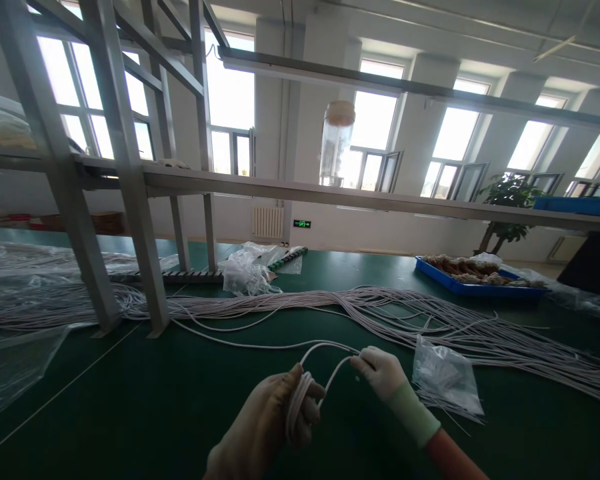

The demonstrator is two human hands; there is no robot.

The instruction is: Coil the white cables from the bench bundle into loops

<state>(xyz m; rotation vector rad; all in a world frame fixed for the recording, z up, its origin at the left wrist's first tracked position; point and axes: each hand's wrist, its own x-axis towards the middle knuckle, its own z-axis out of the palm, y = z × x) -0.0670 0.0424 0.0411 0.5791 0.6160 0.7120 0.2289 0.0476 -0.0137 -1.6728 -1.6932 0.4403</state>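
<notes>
In the head view my gloved left hand [267,417] is closed round a small coil of white cable [296,408] near the bottom middle. My right hand [383,373], in a white glove with a pale green cuff, pinches the cable a little to the right and above. A loop of it arches between the two hands. From near the right fingertips a strand runs left towards a long bundle of loose cables [360,300] across the table. To the right of my right hand lies a clear plastic bag [447,377] with small pale pieces in it.
The green table [155,400] spreads under everything. Metal shelf posts [135,200] stand at the left, holding a shelf [290,190] with a clear jar [337,143]. Farther back are crumpled plastic wrap [250,268] and a blue tray [467,288] of brownish bundles.
</notes>
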